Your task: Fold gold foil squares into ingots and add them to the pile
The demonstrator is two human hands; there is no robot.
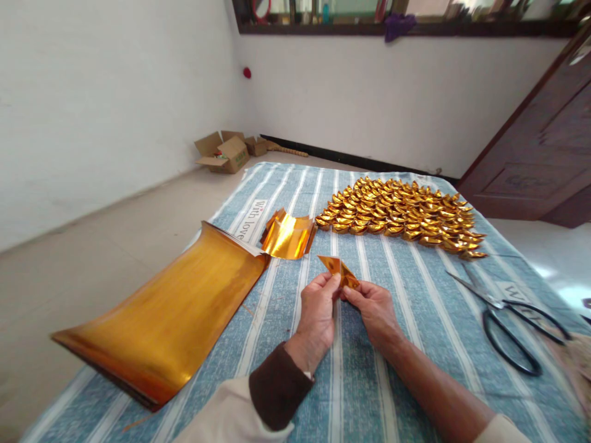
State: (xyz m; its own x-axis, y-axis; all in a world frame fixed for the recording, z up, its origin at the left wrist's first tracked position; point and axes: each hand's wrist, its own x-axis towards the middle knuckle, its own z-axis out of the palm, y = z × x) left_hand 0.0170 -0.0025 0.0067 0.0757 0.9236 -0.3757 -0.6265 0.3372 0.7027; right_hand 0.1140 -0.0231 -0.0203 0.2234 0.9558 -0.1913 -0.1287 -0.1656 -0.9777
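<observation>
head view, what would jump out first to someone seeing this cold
The wide heap of small folded gold foil ingots at the far right of the blue striped tablecloth catches the eye first. Next comes the big stack of shiny gold foil sheets hanging over the table's left edge. In the middle, the left hand and right hand pinch one small folded gold paper piece between their fingers.

A small piece of gold foil paper (340, 271) is held just above the striped cloth, near the middle of the view. It is folded into a narrow, pointed shape, shiny gold with orange reflections. Its tip is tilted toward ten o'clock, while its lower end, at four o'clock, is pinched. The folded faces are creased, and one edge is raised.
</observation>
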